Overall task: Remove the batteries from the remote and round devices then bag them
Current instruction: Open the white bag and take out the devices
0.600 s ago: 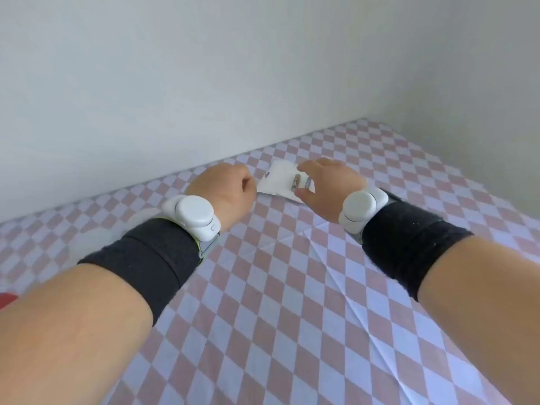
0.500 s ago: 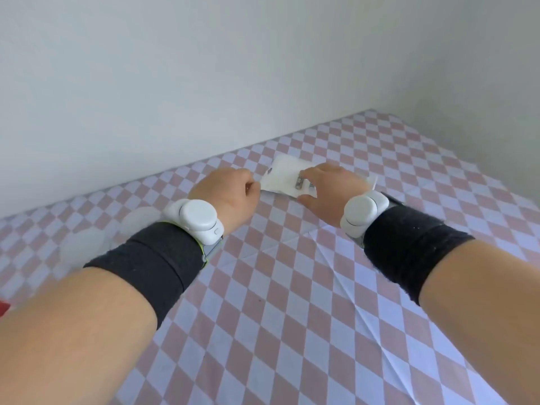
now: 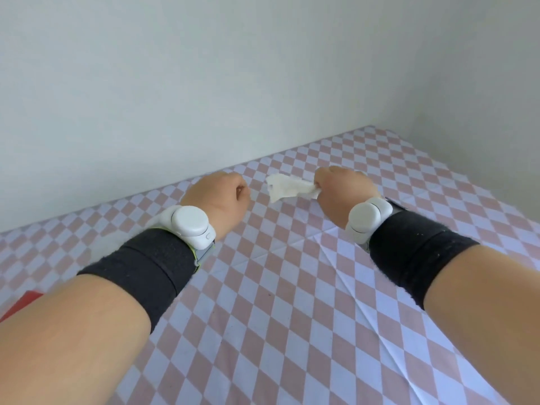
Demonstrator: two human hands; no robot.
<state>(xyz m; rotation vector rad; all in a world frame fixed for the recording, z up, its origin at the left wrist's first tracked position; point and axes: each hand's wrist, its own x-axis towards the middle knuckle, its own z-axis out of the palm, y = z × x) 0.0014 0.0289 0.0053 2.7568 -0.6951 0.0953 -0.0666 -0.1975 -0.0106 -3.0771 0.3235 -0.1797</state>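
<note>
Bag (image 3: 287, 188) of thin white plastic, crumpled and bunched, wrinkled all over, ragged at its free end. Clamped at one end in right hand (image 3: 342, 190), fingers curled tight round the gathered neck, free end sticking out toward left hand (image 3: 219, 197). Held over checked tablecloth (image 3: 292, 287), toward its far side, near the pale wall (image 3: 204, 83); clear of the cloth or brushing it, not to be told. Contents hidden by the folds, not to be made out. Left hand apart from the plastic, near its free end, fingers rolled into a fist, thumb laid against the forefinger, nothing seen inside. White rounded left wrist tracker (image 3: 191, 226) and right wrist tracker (image 3: 365, 219), each backed by a black band: left wristband (image 3: 140, 273), right wristband (image 3: 418, 252). Cloth in pink and white diamonds, creased along fold lines. Red corner (image 3: 23, 302) of something at lower left edge, beside left forearm, kind not to be told
</note>
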